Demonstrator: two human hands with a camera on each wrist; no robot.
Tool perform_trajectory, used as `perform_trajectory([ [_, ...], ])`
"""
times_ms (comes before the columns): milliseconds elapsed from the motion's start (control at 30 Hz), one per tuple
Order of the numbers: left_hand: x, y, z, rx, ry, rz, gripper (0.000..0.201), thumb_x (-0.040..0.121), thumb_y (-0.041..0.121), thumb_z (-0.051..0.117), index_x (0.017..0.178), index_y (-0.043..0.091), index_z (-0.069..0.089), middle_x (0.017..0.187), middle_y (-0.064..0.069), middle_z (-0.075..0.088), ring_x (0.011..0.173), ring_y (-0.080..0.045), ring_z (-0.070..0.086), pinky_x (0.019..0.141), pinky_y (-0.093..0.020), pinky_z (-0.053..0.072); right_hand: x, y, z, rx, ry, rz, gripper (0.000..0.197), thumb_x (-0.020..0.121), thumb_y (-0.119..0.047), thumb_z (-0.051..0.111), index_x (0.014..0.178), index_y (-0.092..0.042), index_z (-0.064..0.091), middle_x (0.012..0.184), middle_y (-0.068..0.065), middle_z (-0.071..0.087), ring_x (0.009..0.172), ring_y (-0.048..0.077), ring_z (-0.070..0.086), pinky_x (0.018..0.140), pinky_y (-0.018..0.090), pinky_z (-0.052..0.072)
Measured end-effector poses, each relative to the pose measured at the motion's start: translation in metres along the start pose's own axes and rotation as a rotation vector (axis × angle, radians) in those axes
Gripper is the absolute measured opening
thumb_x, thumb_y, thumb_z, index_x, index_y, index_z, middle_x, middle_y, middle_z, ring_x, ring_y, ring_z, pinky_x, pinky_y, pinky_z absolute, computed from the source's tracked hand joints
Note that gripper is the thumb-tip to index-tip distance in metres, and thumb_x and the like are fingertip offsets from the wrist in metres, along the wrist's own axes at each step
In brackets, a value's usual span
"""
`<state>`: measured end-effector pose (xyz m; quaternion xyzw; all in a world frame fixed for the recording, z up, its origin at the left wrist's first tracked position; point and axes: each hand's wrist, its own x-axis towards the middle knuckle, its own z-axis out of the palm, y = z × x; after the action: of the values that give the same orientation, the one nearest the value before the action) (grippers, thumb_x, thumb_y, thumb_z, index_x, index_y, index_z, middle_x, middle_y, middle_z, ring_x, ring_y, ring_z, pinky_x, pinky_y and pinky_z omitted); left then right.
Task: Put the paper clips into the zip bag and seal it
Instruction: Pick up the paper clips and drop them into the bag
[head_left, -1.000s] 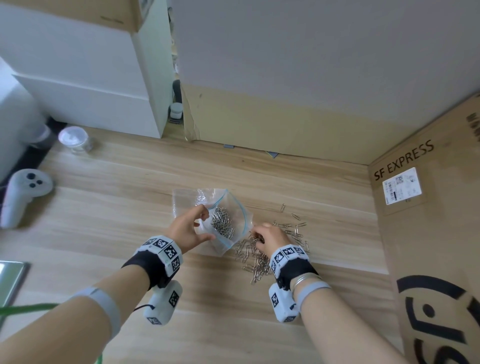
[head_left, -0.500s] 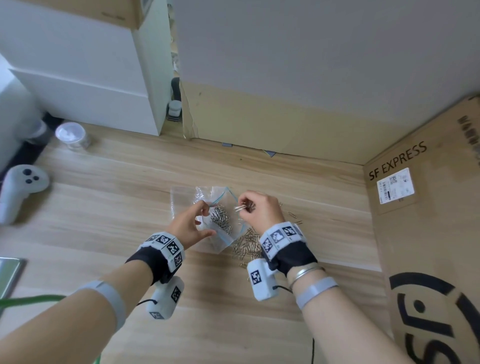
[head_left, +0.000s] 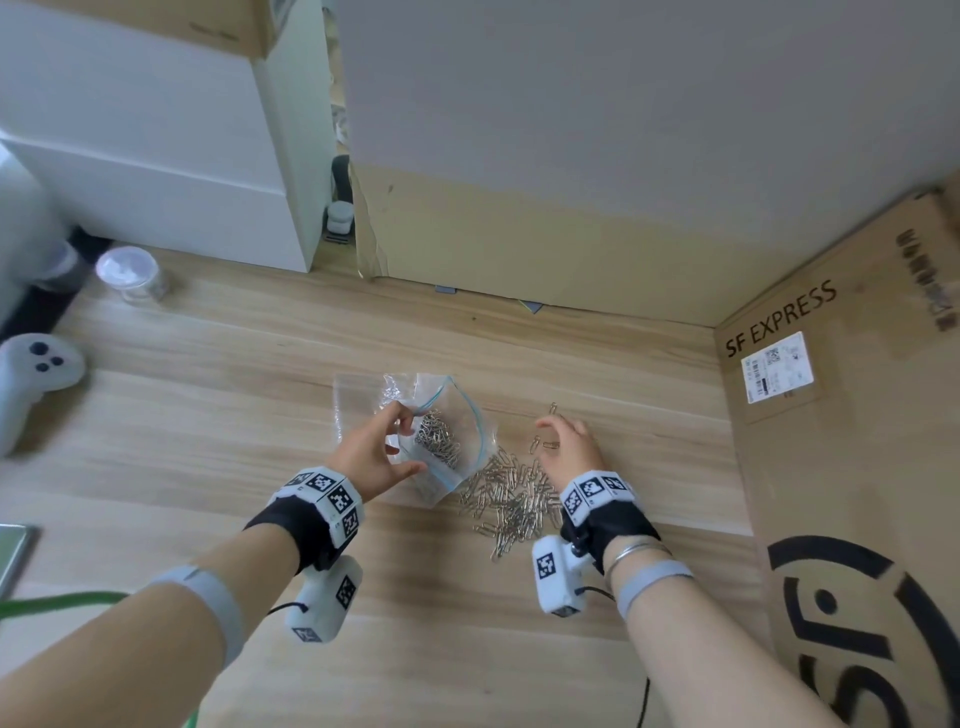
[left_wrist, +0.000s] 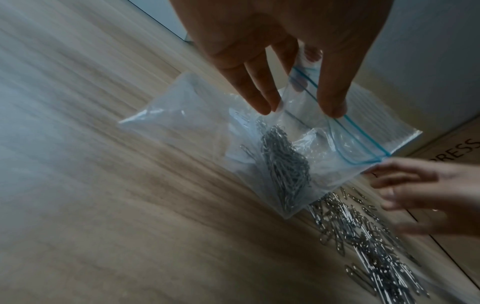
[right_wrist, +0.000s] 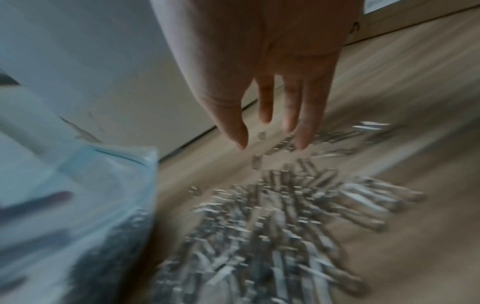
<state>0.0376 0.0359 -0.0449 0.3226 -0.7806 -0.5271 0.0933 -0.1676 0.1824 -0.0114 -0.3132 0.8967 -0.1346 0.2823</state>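
Observation:
A clear zip bag with a blue seal line lies on the wooden table, its mouth facing right and held agape. My left hand pinches the near lip of the bag between thumb and fingers. A clump of silver paper clips sits inside. More loose clips lie in a pile just right of the bag. My right hand hovers over the far side of that pile, fingers straight and spread, holding nothing.
An SF EXPRESS cardboard box walls off the right side. A cardboard panel and a white cabinet stand at the back. A white controller and a lidded clear jar sit far left.
My right hand lifted a pinch of clips from the pile to the bag mouth, then swung back right over the loose clips, now empty. The left hand kept its hold on the bag.

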Motion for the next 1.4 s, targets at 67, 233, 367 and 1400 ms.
perform_trajectory([
  [67, 0.0, -0.001, 0.0, 0.003, -0.007, 0.006, 0.047, 0.069, 0.007, 0.075, 0.077, 0.025, 0.033, 0.12, 0.017, 0.052, 0.109, -0.017, 0.056, 0.079, -0.025, 0.05, -0.001, 0.022, 0.006, -0.082, -0.007, 0.133, 0.051, 0.084, -0.015, 0.058, 0.13, -0.029, 0.041, 0.143, 0.008, 0.026, 0.11, 0.025, 0.043, 0.088, 0.032, 0.047],
  [233, 0.0, -0.002, -0.002, 0.005, -0.016, -0.003, 0.045, 0.069, 0.008, 0.075, 0.078, 0.024, 0.034, 0.115, 0.029, 0.05, 0.104, -0.016, 0.057, 0.079, -0.029, 0.052, -0.009, 0.038, 0.025, -0.092, -0.075, 0.299, 0.059, 0.085, -0.027, 0.057, 0.138, -0.027, 0.029, 0.149, 0.007, 0.015, 0.134, 0.032, 0.017, 0.108, 0.049, 0.027],
  [367, 0.0, 0.0, -0.001, 0.009, -0.013, -0.002, 0.043, 0.069, 0.008, 0.075, 0.08, 0.022, 0.036, 0.113, 0.033, 0.047, 0.099, -0.015, 0.059, 0.075, -0.026, 0.052, -0.017, 0.025, 0.043, -0.08, -0.116, 0.164, 0.053, 0.083, -0.026, 0.062, 0.131, -0.02, 0.04, 0.142, 0.01, 0.027, 0.132, 0.029, 0.029, 0.111, 0.041, 0.031],
  [1400, -0.007, -0.005, 0.005, 0.023, 0.073, -0.026, 0.04, 0.068, 0.007, 0.076, 0.086, 0.012, 0.041, 0.112, 0.027, 0.052, 0.099, -0.015, 0.06, 0.073, -0.032, 0.057, -0.011, 0.006, 0.045, -0.217, -0.154, -0.204, 0.021, 0.079, -0.011, 0.062, 0.097, -0.021, 0.065, 0.11, 0.006, 0.061, 0.087, 0.024, 0.059, 0.081, 0.029, 0.048],
])
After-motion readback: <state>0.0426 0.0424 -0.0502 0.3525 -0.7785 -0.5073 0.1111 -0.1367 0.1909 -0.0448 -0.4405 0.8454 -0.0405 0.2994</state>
